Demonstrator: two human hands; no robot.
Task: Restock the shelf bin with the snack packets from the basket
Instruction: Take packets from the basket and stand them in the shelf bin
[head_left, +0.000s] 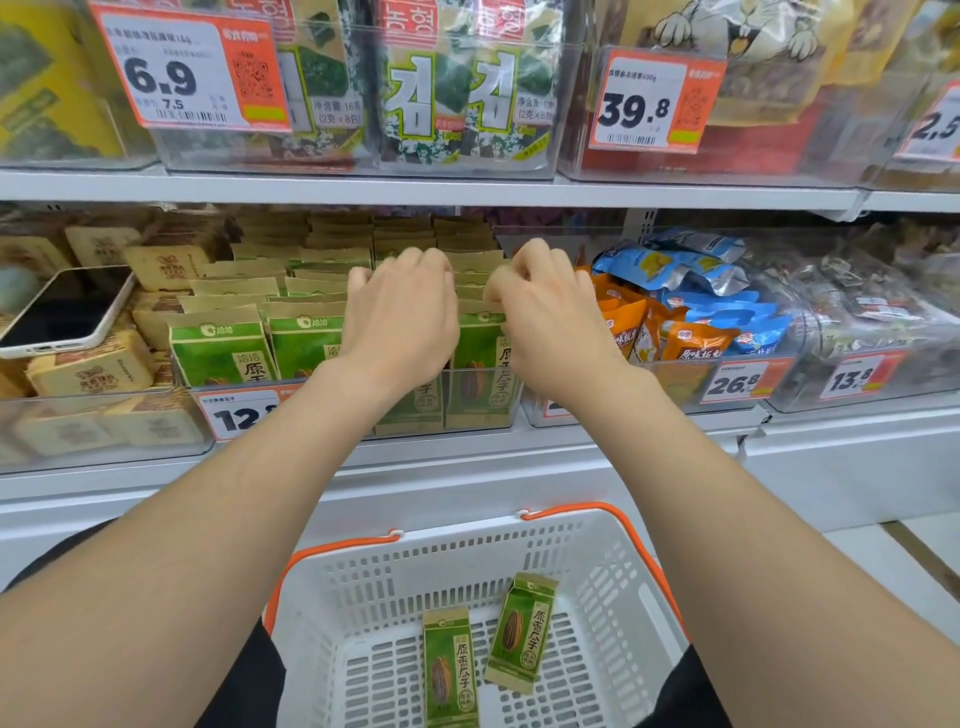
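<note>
Head view, hands (400, 312) at bin (483, 415), packets (450, 670) below

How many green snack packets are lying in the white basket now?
2. The first packet lies flat on the basket floor, cut by the bottom edge; the second packet lies tilted just right of it. The basket's near part is out of view, so more may hide.

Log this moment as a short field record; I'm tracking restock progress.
Bin: clear plastic shelf bin, rows of upright green paper snack packets
Left hand: fingers curled over packet tops; grip hidden
Right hand: the same, alongside
Basket: white slotted plastic basket, orange handles; two green packets lying inside
Nearby: white-cased phone lying on tan packets, next bin left
</note>
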